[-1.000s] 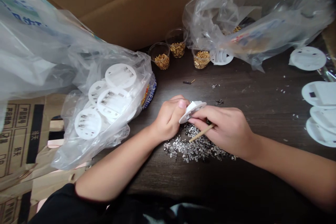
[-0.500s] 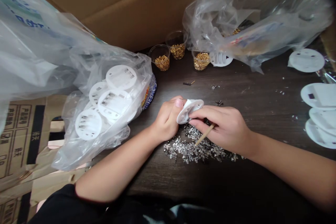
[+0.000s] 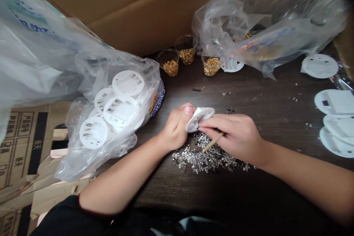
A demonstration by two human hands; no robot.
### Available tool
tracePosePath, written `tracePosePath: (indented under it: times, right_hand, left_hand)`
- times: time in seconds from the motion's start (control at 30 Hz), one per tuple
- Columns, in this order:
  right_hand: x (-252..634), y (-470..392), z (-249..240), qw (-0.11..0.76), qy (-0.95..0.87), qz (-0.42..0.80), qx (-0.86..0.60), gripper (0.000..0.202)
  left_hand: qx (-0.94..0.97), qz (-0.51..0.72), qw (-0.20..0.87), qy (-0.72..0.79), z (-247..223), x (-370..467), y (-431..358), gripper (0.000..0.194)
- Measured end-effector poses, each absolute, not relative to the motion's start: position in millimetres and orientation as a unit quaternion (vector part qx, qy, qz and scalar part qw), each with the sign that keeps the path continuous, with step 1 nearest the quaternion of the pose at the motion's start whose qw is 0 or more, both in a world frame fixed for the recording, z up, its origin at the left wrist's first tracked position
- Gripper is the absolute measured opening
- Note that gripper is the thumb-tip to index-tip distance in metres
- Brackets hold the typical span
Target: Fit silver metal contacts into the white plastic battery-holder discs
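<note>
Gripped in my left hand (image 3: 178,125) is a white round plastic housing (image 3: 203,113), tilted on edge with its hollow side turned to the right. The thumb presses on its rim. My right hand (image 3: 238,134) is closed, with a thin wooden stick (image 3: 212,142) held in the palm and pointing down to the left. Its thumb and forefinger pinch together inside the housing; whether a small metal part is between them is hidden. Right below both hands spreads a pile of small shiny metal contact pieces (image 3: 196,158) on the dark table (image 3: 155,188).
At left, a clear plastic bag (image 3: 69,166) holds several white housings (image 3: 94,132). Small clear cups (image 3: 170,67) of brass-coloured pins stand at the back. Another plastic bag (image 3: 265,44) lies at the back right. More housings (image 3: 336,142) are stacked at the right edge.
Both hands stay almost in place at the housing, which is tilted slightly differently. The wooden stick has shifted a little to the left. The view has moved slightly.
</note>
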State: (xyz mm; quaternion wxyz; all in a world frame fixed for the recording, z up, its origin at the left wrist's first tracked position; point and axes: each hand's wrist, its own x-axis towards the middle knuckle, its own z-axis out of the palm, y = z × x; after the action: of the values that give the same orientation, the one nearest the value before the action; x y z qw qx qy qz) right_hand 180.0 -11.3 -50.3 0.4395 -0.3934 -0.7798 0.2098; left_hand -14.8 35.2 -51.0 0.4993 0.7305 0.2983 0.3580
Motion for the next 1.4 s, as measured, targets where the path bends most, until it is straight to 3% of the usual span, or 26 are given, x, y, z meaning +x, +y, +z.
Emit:
tracePosePath:
  times: [0.43, 0.67, 0.8, 0.93, 1.03, 1.1, 1.2, 1.3, 1.4]
  right_hand:
    - [181, -16, -51, 0.404, -0.824, 0.093, -0.386, 0.011]
    - [179, -14, -53, 0.425, -0.794, 0.109, -0.422, 0.017]
    - [172, -10, -46, 0.488, -0.668, 0.284, -0.484, 0.025]
    - [161, -4, -32, 0.464, -0.519, 0.561, -0.448, 0.023]
    - [159, 0, -24, 0.462, -0.423, 0.647, -0.435, 0.031]
    - [163, 2, -22, 0.458, -0.375, 0.666, -0.453, 0.035]
    - [175, 10, -18, 0.425, -0.433, 0.641, -0.469, 0.032]
    - [187, 20, -15, 0.365, -0.564, 0.562, -0.483, 0.021]
    - [193, 30, -12, 0.309, -0.656, 0.458, -0.514, 0.014]
  left_hand:
    - [0.746, 0.364, 0.466, 0.306, -53, -13, 35, 0.060]
    - [0.759, 0.381, 0.429, 0.308, -53, -14, 36, 0.063]
    - [0.757, 0.432, 0.383, 0.307, -48, -16, 35, 0.071]
    - [0.771, 0.462, 0.312, 0.308, -44, -16, 33, 0.069]
    - [0.788, 0.466, 0.281, 0.289, -45, -16, 32, 0.063]
    - [0.778, 0.463, 0.318, 0.280, -47, -16, 31, 0.056]
    - [0.699, 0.459, 0.472, 0.279, -52, -17, 30, 0.055]
    - [0.589, 0.419, 0.633, 0.279, -53, -16, 31, 0.061]
    - [0.556, 0.369, 0.676, 0.313, -51, -13, 33, 0.051]
